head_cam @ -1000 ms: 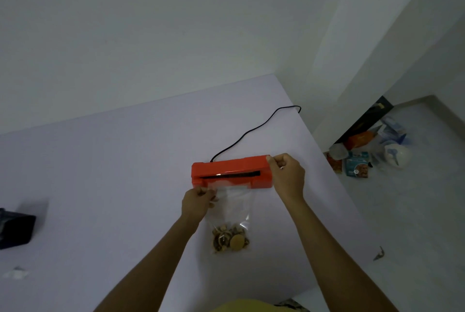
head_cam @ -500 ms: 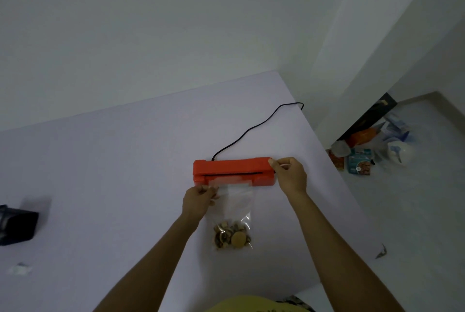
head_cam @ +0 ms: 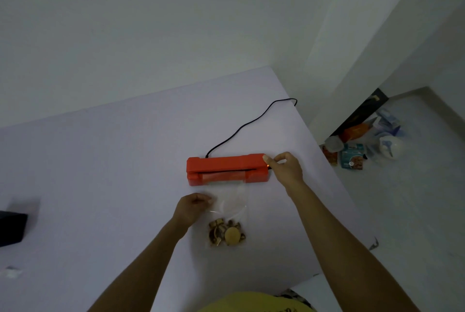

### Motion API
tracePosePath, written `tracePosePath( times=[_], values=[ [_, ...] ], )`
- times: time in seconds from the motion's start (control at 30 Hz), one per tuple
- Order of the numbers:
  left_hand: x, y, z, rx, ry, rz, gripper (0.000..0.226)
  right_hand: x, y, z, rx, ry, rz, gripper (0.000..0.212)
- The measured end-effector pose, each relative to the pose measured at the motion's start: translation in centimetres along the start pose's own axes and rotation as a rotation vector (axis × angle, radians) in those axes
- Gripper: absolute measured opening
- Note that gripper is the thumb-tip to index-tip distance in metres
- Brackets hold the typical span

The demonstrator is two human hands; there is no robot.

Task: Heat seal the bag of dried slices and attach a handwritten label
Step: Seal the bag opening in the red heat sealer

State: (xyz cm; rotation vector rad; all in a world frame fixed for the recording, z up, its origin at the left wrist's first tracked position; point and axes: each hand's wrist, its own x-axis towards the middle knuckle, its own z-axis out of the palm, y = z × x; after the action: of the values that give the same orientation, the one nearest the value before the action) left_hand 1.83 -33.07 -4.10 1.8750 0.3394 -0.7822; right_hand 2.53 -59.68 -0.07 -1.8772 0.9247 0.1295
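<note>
Bright orange-red heat sealer [head_cam: 227, 169] w/ a black slot along its front and a tiny orange light at its right end. Black cord [head_cam: 247, 124] runs from it across a pale lilac-white table [head_cam: 100, 160]. Clear plastic bag [head_cam: 230, 213] holds dried slices [head_cam: 226, 233]: brown and tan pieces, one round golden-yellow. Black box [head_cam: 11, 228] at table's left edge. Walls pale grey-white. Yellow shirt [head_cam: 254, 303] at bottom. Floor clutter [head_cam: 357, 148]: teal, orange, white, blue packs.
</note>
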Motion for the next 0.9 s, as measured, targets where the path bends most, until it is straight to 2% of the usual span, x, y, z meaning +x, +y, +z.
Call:
tracePosePath(
  times=[0.23, 0.9],
  values=[
    [0.49, -0.29, 0.07, 0.018, 0.006, 0.000, 0.013, 0.36, -0.19, -0.46, -0.004, -0.044, 0.046, 0.041],
    [0.27, -0.48, -0.11, 0.034, 0.013, 0.043, 0.019, 0.67, -0.08, -0.27, -0.041, -0.028, 0.029, 0.041]
  ],
)
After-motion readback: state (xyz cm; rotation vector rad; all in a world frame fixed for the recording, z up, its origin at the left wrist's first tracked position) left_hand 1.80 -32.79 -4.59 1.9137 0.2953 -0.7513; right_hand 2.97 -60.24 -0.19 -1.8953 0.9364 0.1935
